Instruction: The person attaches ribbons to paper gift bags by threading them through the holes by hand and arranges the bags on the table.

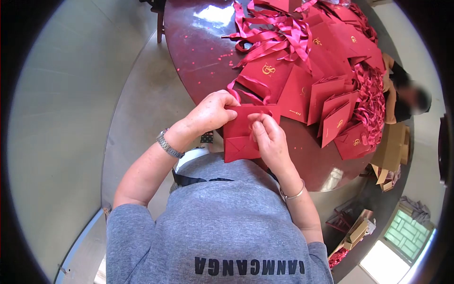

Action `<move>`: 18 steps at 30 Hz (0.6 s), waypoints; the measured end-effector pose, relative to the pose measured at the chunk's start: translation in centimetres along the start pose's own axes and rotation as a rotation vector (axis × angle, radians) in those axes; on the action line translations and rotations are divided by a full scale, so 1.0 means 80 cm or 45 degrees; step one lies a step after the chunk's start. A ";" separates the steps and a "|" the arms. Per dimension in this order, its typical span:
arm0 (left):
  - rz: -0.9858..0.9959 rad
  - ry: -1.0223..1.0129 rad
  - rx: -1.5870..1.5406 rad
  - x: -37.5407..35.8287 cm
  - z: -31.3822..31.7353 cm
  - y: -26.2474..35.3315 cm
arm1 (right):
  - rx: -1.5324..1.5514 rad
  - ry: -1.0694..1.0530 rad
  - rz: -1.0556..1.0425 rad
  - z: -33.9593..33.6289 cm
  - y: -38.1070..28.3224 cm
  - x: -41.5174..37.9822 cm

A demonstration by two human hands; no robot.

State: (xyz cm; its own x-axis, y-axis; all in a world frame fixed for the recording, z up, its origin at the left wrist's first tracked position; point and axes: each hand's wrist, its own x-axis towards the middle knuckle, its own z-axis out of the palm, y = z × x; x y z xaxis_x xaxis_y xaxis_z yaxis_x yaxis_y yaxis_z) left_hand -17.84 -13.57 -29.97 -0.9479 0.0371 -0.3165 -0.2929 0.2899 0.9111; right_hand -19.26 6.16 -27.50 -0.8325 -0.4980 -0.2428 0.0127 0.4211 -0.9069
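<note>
A small red paper gift bag (240, 147) is held flat in front of my body, at the table's near edge. My left hand (215, 111) is closed on its upper left corner, thumb on the near face. A pink-red ribbon (259, 100) loops above the bag's top edge. My right hand (269, 136) is closed in a pinch in front of the bag's right side, with a bit of ribbon at the fingertips, partly hidden by the fingers. Just beyond lies another red bag with a gold logo (268, 71).
The round dark red table (198, 52) bears many red bags (326, 99) and a heap of loose ribbons (279, 35). More ribbons (371, 94) lie at the right. Another person (402, 90) is at the far right side, near cardboard boxes (392, 146).
</note>
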 end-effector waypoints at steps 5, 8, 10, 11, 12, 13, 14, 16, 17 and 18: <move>-0.159 -0.027 -0.133 0.005 -0.001 -0.010 | -0.233 0.019 -0.121 0.003 0.000 0.007; -0.221 -0.050 -0.261 0.008 -0.002 -0.014 | -0.223 -0.015 -0.104 0.001 0.000 0.011; -0.201 -0.047 -0.265 0.009 -0.003 -0.014 | -0.193 -0.025 -0.100 -0.001 0.003 0.015; -0.206 -0.047 -0.266 0.011 -0.002 -0.013 | -0.279 -0.012 -0.127 -0.002 0.005 0.017; -0.211 -0.046 -0.266 0.011 -0.002 -0.013 | -0.365 -0.001 -0.155 -0.001 0.004 0.019; -0.217 -0.045 -0.270 0.011 -0.002 -0.014 | -0.365 -0.006 -0.152 0.000 0.002 0.022; -0.181 -0.037 -0.234 0.011 -0.002 -0.015 | -0.457 0.056 -0.320 0.000 -0.002 0.024; -0.148 -0.028 -0.204 0.011 -0.003 -0.015 | -0.551 0.114 -0.485 0.004 -0.009 0.025; -0.161 -0.036 -0.211 0.011 -0.003 -0.014 | -0.438 0.169 -0.341 0.008 -0.012 0.025; -0.176 -0.044 -0.218 0.010 -0.003 -0.014 | -0.324 0.223 -0.195 0.011 -0.013 0.025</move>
State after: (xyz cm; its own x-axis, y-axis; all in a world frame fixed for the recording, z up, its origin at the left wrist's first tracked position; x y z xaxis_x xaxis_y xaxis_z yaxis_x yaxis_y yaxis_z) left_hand -18.33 -14.09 -31.16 -0.8932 0.0416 -0.4477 -0.4396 0.1284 0.8890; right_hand -20.42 4.05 -27.32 -0.8966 -0.4420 -0.0279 -0.2401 0.5381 -0.8080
